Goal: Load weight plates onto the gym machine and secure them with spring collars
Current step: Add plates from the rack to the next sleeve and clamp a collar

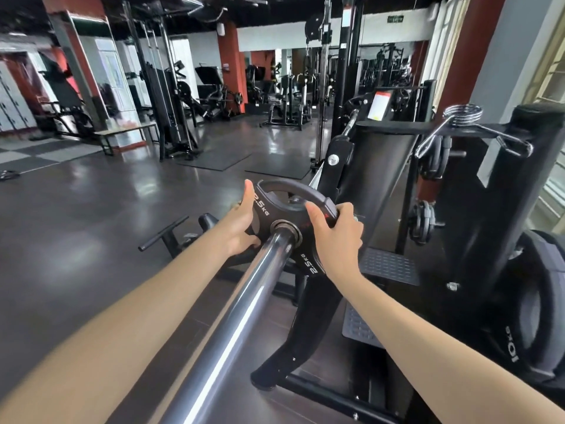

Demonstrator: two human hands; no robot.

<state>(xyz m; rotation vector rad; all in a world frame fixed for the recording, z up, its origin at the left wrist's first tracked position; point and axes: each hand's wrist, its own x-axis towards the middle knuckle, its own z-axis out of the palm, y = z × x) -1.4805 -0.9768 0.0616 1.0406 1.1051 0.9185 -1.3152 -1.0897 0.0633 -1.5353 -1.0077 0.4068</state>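
A black 2.5 kg weight plate (276, 206) sits threaded on the machine's long steel loading sleeve (244, 307), which runs from the lower left up to the centre. My left hand (241, 221) grips the plate's left edge. My right hand (336, 231) grips its right rim. A silver spring collar (461, 116) rests on top of the black machine frame (501, 191) at the upper right, apart from both hands.
A 10 kg plate (532, 304) hangs on the frame's storage peg at the right. Smaller plates (423, 221) hang on pegs behind. A textured foot platform (388, 264) lies below the sleeve. Open dark floor spreads to the left, with other gym machines beyond.
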